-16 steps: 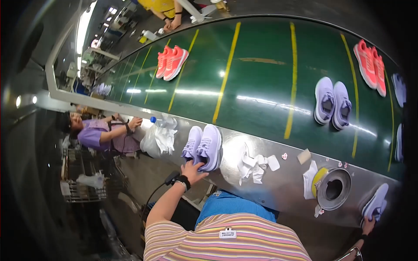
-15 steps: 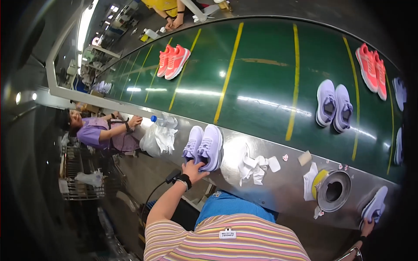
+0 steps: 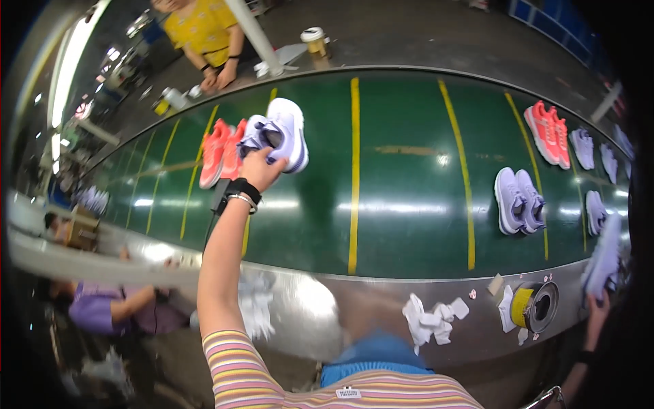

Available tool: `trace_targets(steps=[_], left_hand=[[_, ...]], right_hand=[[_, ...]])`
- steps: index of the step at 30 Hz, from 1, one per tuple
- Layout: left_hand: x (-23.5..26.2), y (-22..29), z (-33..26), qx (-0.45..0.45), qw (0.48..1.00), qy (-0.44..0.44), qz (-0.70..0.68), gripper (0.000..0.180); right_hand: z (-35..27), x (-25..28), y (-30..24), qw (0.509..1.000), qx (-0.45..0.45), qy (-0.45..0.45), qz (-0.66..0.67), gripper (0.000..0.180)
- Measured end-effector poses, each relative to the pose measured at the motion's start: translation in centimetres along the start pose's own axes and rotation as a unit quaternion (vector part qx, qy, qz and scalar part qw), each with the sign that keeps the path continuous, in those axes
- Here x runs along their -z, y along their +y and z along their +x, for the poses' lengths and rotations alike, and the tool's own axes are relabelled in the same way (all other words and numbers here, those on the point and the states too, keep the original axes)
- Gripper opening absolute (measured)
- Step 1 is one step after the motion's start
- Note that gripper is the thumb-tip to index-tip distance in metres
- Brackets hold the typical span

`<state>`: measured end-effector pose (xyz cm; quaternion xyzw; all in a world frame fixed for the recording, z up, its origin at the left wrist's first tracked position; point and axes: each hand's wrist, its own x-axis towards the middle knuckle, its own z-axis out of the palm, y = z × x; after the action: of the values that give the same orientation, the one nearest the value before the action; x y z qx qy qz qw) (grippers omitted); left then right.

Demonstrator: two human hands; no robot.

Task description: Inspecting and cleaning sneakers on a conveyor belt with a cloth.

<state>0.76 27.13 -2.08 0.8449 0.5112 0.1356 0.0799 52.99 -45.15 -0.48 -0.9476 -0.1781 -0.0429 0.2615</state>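
My left hand [image 3: 262, 169] reaches out over the green conveyor belt, its fingers closed on the heel ends of a pair of lavender sneakers [image 3: 294, 129]. The toes point away from me, and the pair partly covers a coral pair of sneakers [image 3: 214, 155] on the belt. I cannot tell whether the held pair touches the belt. At the far right edge my right hand [image 3: 599, 307] grips a lavender sneaker [image 3: 605, 255], which is tilted up and blurred. Its fingers are only partly visible.
Further right on the belt [image 3: 409, 204] stand a lavender pair [image 3: 519, 201], a coral pair [image 3: 547, 133] and several lavender sneakers. The metal ledge [image 3: 368, 300] holds crumpled white paper [image 3: 432, 319] and a round tin [image 3: 535, 307]. A person in yellow [image 3: 204, 34] stands across the belt.
My left hand has lifted the lavender pair off the metal ledge and carried it forward over the belt. My right hand has raised its sneaker. The view has shifted.
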Motion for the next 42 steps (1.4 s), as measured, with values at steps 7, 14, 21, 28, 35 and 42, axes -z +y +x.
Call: trace_targets(steps=[7, 14, 21, 28, 35, 42], left_hand=[[-8.2, -5.6, 18.5, 0.035, 0.996, -0.057, 0.06, 0.061], [-19.4, -8.9, 22.1, 0.007, 0.996, -0.062, 0.071, 0.075], [-12.1, -2.9, 13.2, 0.022, 0.939, 0.154, -0.308, 0.068], [-1.7, 3.5, -16.0, -0.067, 0.924, 0.048, -0.374, 0.052], [-5.8, 0.2, -45.0, 0.389, 0.838, -0.055, -0.38, 0.081], [-6.4, 1.6, -44.6, 0.187, 0.924, -0.073, -0.327, 0.099]], right_hand=[[-13.4, -18.7, -35.6, 0.948, 0.261, -0.183, 0.019, 0.041], [-18.4, -31.7, -45.8, 0.901, 0.294, -0.312, 0.063, 0.034], [-25.8, -29.4, -47.3, 0.875, 0.358, -0.323, 0.048, 0.032], [-34.6, -27.1, -38.7, 0.842, 0.365, -0.396, 0.022, 0.031], [-34.6, -25.0, -36.4, 0.758, 0.37, -0.494, 0.209, 0.046], [-33.8, -33.9, -34.6, 0.81, 0.197, -0.477, 0.278, 0.069]])
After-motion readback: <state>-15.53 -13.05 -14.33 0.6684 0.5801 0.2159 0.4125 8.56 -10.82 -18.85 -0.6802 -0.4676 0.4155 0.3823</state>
